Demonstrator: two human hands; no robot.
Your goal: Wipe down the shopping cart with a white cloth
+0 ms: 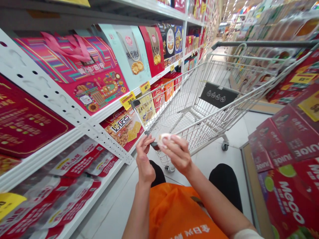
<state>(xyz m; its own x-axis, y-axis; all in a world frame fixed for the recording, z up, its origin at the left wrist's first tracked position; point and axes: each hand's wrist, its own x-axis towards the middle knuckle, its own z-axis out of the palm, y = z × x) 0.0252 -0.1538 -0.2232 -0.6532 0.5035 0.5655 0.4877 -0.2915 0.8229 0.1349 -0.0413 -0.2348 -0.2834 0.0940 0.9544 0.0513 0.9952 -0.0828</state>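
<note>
"White, soft-looking and crumpled: what is that wad [164, 139] near the middle of the frame?"

"Cloth or paper, perhaps; it is too blurred to say. The right hand [175, 151] is clamped on it, thumb and fingers pinching from both sides."

"And the left hand [144, 162]?"

"Just beside it, slightly to the left, raised with the fingers partly bent. Those fingertips sit close to the dark corner cap [155, 145] of the shopping cart [210, 119]. I cannot tell whether they press on it or grip anything."

"How would you handle the wad well, then?"

"I'd pinch it firmly but leave a flat patch showing past the fingertips, so that the soft part meets a surface before the knuckles do. The left hand seems well placed to steady the cart, which has wheels [225, 146] and could roll."

"Any snags?"

"Loose folds could catch on the wire or the cap, so I'd tuck them in. Elbows should stay close: the shelf [82, 127] fills the left of the frame, and red drink boxes [286, 136] crowd the right."

"What about the handle [261, 43]?"

"It's at the upper right, well apart from both hands, so I'd control the cart from this near end."
</note>
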